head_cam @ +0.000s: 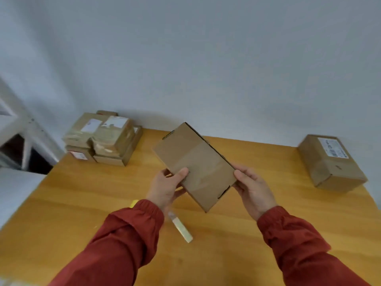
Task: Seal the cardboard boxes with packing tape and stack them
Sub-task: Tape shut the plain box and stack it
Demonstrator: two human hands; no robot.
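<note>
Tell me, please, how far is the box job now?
Done: taped boxes are piled at the far left of the table. In hand: the left hand and right hand grip a flat box above the table; its tape is hard to see. Left: stacking it, perhaps the labelled box at right.

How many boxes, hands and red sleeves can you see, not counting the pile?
Boxes: 2, the held box and the labelled box; the pile is too jumbled to count.
Hands: 2, left hand, right hand.
Red sleeves: 2, left sleeve, right sleeve.
Total: 6.
</note>
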